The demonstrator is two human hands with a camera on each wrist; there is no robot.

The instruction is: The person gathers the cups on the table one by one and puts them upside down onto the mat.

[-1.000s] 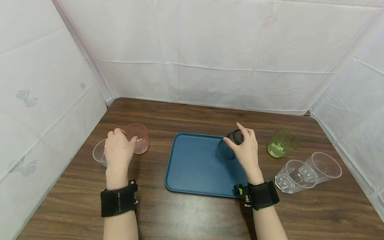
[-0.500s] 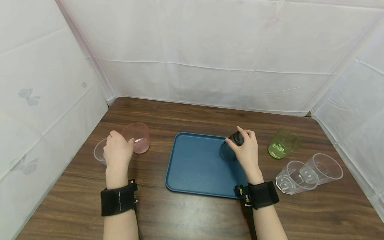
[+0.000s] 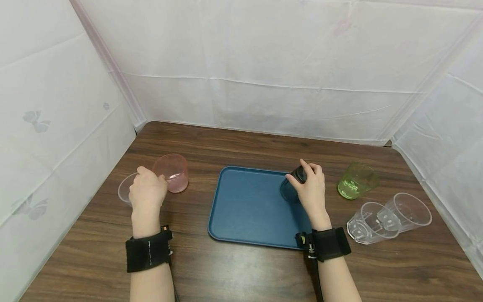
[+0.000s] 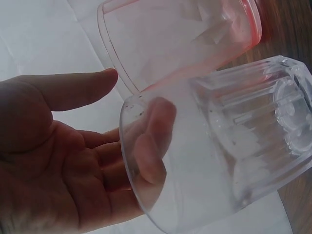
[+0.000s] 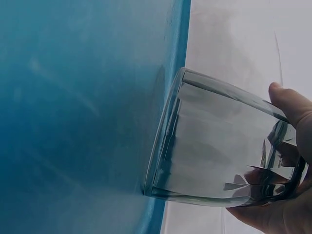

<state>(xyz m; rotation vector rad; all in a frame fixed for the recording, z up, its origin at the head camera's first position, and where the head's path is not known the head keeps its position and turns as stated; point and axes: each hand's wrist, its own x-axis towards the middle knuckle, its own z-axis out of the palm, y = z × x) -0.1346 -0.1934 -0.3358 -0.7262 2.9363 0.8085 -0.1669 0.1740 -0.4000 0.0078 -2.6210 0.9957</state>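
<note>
head view downward, wrist views near hands

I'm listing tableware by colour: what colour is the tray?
The tray is blue; the head view shows it best.

No lettering, number, brand or label can be read in any view. The white sheet at left carries pale bow-shaped prints; a yellow mark beside the right wristband is too small to make out.
</note>
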